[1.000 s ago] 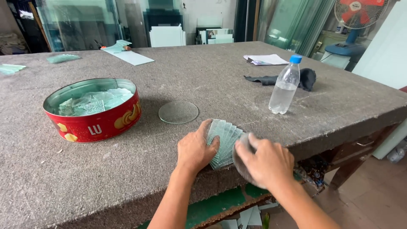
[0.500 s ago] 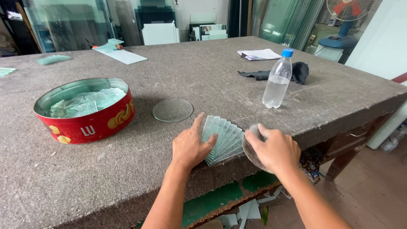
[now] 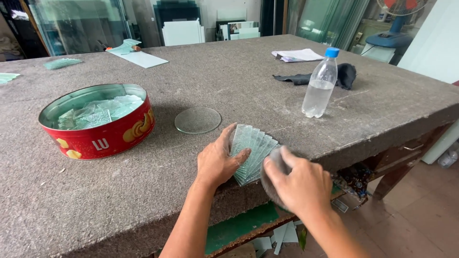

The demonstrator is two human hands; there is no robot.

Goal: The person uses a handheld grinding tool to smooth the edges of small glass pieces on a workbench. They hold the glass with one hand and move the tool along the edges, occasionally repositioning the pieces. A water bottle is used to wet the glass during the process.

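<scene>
Hands [image 3: 258, 172] on fanned glass pieces [image 3: 252, 152] at table edge [image 3: 363, 138].

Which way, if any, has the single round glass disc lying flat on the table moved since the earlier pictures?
No. The round glass disc lies flat between the red tin and the fanned glass pieces, as before; only the head camera shifted.

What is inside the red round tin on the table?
The red tin holds many pale green glass pieces, lying loosely piled. What lies under them, and the tin's bottom, is covered.
</scene>
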